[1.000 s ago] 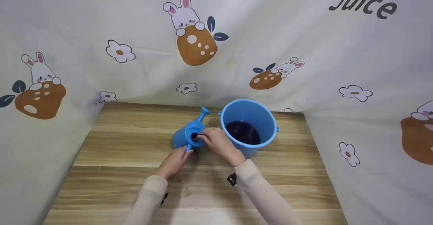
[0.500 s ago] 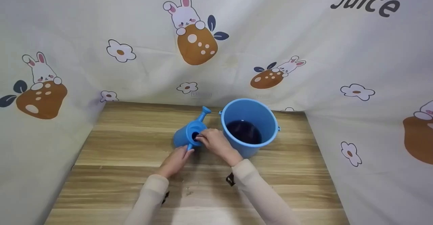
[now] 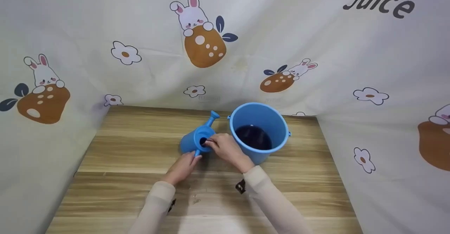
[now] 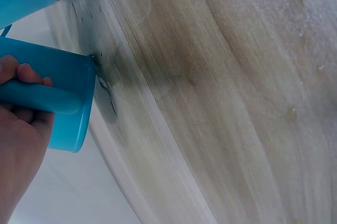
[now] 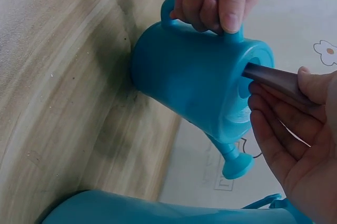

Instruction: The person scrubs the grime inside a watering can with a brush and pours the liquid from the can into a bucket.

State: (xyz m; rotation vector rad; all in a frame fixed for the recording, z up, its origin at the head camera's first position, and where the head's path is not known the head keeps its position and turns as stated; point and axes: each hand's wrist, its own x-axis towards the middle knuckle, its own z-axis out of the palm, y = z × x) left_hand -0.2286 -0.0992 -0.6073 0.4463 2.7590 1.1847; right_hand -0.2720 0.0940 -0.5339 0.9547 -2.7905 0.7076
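Observation:
A blue watering can (image 3: 188,143) stands on the wooden table, its spout pointing away to the back right. My left hand (image 3: 182,165) grips its handle (image 4: 47,97), fingers wrapped round it in the left wrist view. Over the can's top opening, my right hand (image 3: 228,149) pinches a dark brown, smooth, narrow handle-like piece (image 5: 276,81) between thumb and fingers. The far end of this piece goes down into the opening and is hidden, so I cannot tell its kind.
Close to the right of the can stands a larger blue bucket (image 3: 258,156) with dark liquid (image 3: 253,138) in its bottom. Water drops (image 3: 196,201) lie on the wooden table (image 3: 123,177). A pale curtain (image 3: 151,75) with printed rabbits surrounds the back and sides.
My right hand shifts only slightly at the can's opening, still pinching the dark piece. The left hand, can and bucket keep their places.

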